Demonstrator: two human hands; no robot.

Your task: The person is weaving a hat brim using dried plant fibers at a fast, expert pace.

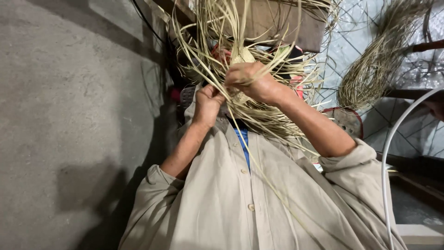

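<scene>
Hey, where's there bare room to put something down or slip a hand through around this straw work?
Free: the grey concrete floor, bordered by the left sleeve and the dark gap beside the straw. Crowded: around both hands, left hand and right hand, loose straw strands fan everywhere. The right side holds another straw bundle and a white tube.

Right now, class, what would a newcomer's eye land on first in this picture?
At top centre, the left hand and right hand grip a tangle of pale straw strands that fans outward over the beige shirt. A second straw bundle hangs at upper right, and bare grey concrete floor fills the left.
</scene>
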